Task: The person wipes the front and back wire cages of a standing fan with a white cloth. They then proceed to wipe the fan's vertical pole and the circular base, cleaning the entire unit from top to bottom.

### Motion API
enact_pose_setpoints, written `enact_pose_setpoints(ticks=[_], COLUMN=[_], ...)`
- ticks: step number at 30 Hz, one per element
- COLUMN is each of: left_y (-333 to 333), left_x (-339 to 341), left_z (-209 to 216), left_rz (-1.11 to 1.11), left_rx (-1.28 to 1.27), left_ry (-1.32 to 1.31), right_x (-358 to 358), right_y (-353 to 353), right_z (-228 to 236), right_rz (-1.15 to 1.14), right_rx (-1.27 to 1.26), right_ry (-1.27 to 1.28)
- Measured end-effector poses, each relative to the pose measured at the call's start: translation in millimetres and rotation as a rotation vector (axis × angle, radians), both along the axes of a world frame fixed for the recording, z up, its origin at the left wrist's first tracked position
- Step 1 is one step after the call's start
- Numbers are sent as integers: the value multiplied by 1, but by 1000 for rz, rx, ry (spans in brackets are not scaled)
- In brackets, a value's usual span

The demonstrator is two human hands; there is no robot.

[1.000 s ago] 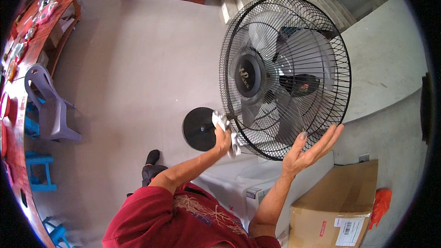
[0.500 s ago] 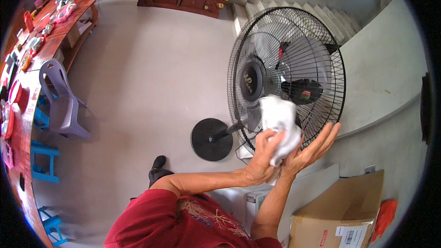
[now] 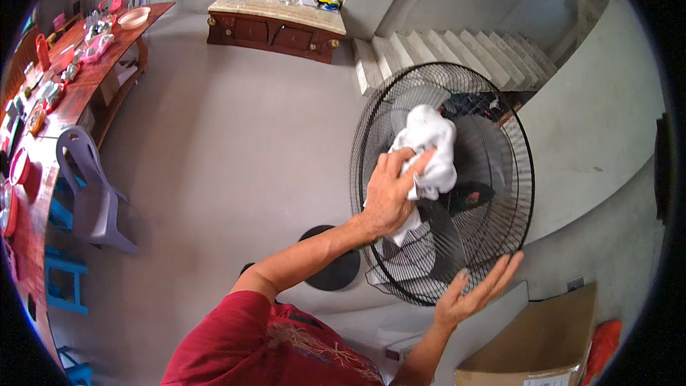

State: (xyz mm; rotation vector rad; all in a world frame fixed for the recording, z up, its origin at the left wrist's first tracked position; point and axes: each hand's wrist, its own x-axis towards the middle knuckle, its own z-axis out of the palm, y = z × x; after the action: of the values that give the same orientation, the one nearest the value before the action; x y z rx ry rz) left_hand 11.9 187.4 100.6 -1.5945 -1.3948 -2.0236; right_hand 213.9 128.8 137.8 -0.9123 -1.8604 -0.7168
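Observation:
A black standing fan with a round wire guard (image 3: 498, 193) fills the middle right, and its dark blades show through the wires. My left hand (image 3: 391, 196) grips a bunched white cloth (image 3: 431, 139) against the front of the guard. The cloth covers the guard's centre, and part of it hangs below my fingers. By the lower right rim, my right hand (image 3: 475, 297) is open with fingers stretched, at or touching the guard's edge. The fan's round black base (image 3: 336, 268) stands on the floor, partly hidden behind my left forearm.
A cardboard box (image 3: 532, 339) stands at the lower right beside a curved grey wall (image 3: 579, 157). Concrete stairs (image 3: 457, 57) rise behind the fan. To the left are a grey plastic chair (image 3: 96, 200), blue stools (image 3: 68, 279) and a long laden wooden table (image 3: 78, 75). A low cabinet (image 3: 275, 37) stands at the back.
My left hand has carried the cloth up from the guard's lower edge to its centre. My hands, close together before, are now apart. The whole scene sits lower in view.

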Motion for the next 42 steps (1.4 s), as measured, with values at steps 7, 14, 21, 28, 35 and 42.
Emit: enact_pose_setpoints(ticks=[7, 14, 21, 28, 35, 42], left_y=[84, 152, 178, 155, 95, 45], left_x=[-72, -99, -99, -84, -82, -51], left_z=[-19, -110, -210, -148, -9, 60], left_rz=[-86, -181, -524, -164, -413, -378], left_rx=[-123, -234, -524, -306, 49, 172], left_ry=[-159, -383, -868, -680, -271, 259], right_x=[5, -31, -48, -26, -57, -90], right_y=[2, -7, 4, -10, -6, 6], right_z=[-9, 0, 9, 10, 38, 69], right_rz=[-134, -242, -225, -447, -362, -229], right_rx=[-77, -107, -35, -162, 50, 19], right_ry=[-11, 164, 207, 168, 86, -103])
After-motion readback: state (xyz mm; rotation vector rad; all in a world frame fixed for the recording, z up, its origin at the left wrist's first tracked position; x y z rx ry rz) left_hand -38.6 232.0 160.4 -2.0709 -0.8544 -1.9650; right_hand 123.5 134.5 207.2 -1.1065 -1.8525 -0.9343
